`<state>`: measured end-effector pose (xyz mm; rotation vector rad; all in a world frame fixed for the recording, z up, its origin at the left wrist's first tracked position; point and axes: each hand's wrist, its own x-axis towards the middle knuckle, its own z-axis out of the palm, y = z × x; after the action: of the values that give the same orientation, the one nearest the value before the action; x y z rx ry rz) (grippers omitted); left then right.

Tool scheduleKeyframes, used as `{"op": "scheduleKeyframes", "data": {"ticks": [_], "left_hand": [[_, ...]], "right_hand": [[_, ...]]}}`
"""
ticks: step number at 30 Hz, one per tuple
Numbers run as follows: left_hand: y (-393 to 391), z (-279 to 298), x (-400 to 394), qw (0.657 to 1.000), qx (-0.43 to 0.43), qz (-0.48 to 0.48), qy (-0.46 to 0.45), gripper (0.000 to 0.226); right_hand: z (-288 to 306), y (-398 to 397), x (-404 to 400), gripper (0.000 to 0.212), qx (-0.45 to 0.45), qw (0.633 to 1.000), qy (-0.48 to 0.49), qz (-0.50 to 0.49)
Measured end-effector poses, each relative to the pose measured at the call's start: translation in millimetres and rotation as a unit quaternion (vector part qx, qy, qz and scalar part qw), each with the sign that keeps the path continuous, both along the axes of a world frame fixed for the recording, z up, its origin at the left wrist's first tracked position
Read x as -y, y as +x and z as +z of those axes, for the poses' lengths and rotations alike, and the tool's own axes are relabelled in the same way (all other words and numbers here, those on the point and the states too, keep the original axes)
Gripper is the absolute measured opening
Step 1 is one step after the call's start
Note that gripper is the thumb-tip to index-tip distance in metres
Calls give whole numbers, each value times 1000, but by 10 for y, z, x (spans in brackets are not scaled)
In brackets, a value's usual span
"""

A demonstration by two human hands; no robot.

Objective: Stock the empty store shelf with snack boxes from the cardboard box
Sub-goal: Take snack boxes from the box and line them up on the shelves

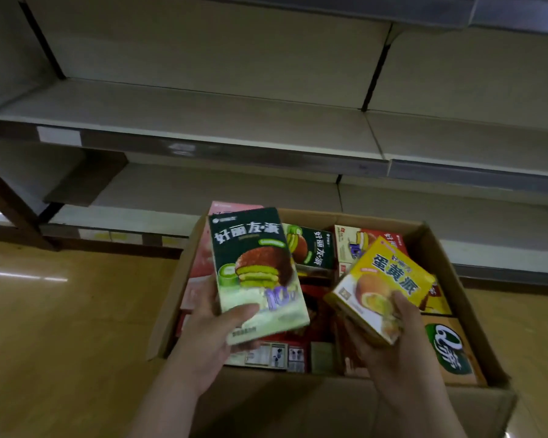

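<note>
the left hand (203, 330) grips a green matcha pie box (257, 273) by its lower end, fingers wrapped around it; the right hand (389, 339) likewise holds a yellow egg-yolk pie box (383, 286). both boxes sit raised above the open cardboard box (469, 311), clear of the remaining stock, likely for transfer to the bare shelf (203, 118) beyond.

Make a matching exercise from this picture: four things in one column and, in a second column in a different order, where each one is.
Things:
1. green snack box
2. yellow snack box
3. cardboard box
4. shelf

Places:
A. on the floor, below both hands
B. held in the right hand
C. above the carton, bare
D. held in the left hand

Pairs: 1-D, 2-B, 3-A, 4-C
</note>
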<state>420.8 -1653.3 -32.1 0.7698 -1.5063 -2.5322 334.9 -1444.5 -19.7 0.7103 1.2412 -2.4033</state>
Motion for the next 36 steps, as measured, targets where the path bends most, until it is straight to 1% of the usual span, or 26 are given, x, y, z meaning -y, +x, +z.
{"op": "scheduleKeyframes", "data": {"ticks": [2, 3, 6, 9, 10, 11, 12, 14, 15, 16, 18, 19, 20, 21, 23, 24, 25, 27, 29, 30, 33, 35, 36], "left_hand": [[-5, 25, -27, 998, -7, -65, -2, 91], [-6, 32, -50, 996, -10, -86, -2, 95], [-54, 46, -170, 994, -10, -105, -14, 83], [-113, 56, -259, 997, 16, -72, -17, 92], [-127, 33, -271, 998, 28, -51, -14, 88], [-130, 56, -297, 999, 39, -28, -10, 80], [-105, 88, -319, 999, 44, -4, -2, 76], [-42, 274, -355, 998, 56, 30, 27, 79], [2, 412, -369, 996, 69, 43, 36, 76], [68, 611, -388, 994, 79, 54, 47, 66], [164, 1056, -387, 993, 77, 65, 60, 43], [175, 1372, -352, 993, 77, 64, 60, 38], [177, 1645, -314, 994, 73, 59, 54, 36], [178, 1970, -285, 995, 68, 56, 49, 37], [168, 2561, -218, 997, 46, 47, 33, 45], [170, 2928, -170, 998, 37, 41, 25, 55], [176, 3250, -139, 999, 30, 40, 19, 65], [213, 3966, -67, 999, 9, 34, 0, 82], [247, 4613, -17, 999, -17, 38, -18, 106], [265, 4885, -11, 998, -38, 52, -18, 112], [261, 5675, 20, 990, -106, 95, -21, 110], [243, 6133, 59, 979, -153, 125, -44, 106], [239, 6363, 82, 972, -179, 140, -57, 100]], "right_hand": [[37, 85, -145, 28, -1, 1000, -11, -6], [47, 131, -191, 25, -1, 1000, -15, -8], [17, 171, -312, 26, 4, 999, -2, -32], [-14, 148, -358, 18, -1, 999, 1, -48], [-13, 139, -356, 17, 3, 999, 2, -46], [21, 135, -359, 19, 8, 999, 1, -39], [115, 137, -342, 26, 10, 999, 2, -38], [478, 107, -300, 54, 23, 999, 8, -34], [662, 94, -298, 65, 31, 999, 26, -26], [896, 98, -323, 64, 36, 998, 46, -14], [1349, 135, -342, 40, 25, 997, 64, 25], [1639, 148, -365, 36, 23, 996, 69, 49], [1908, 158, -366, 40, 22, 995, 73, 61], [2189, 187, -386, 51, 22, 994, 77, 68], [2715, 237, -403, 73, 11, 994, 81, 77], [3037, 260, -415, 80, 8, 993, 82, 80], [3311, 283, -420, 81, -4, 993, 81, 82], [3927, 298, -422, 70, -30, 994, 69, 77], [4501, 259, -411, 64, -58, 993, 56, 82], [4767, 234, -391, 63, -74, 993, 50, 82], [5585, 108, -278, 58, -147, 984, 54, 83], [6134, 47, -158, 66, -212, 970, 69, 92], [6406, 37, -98, 77, -247, 961, 75, 98]]}}
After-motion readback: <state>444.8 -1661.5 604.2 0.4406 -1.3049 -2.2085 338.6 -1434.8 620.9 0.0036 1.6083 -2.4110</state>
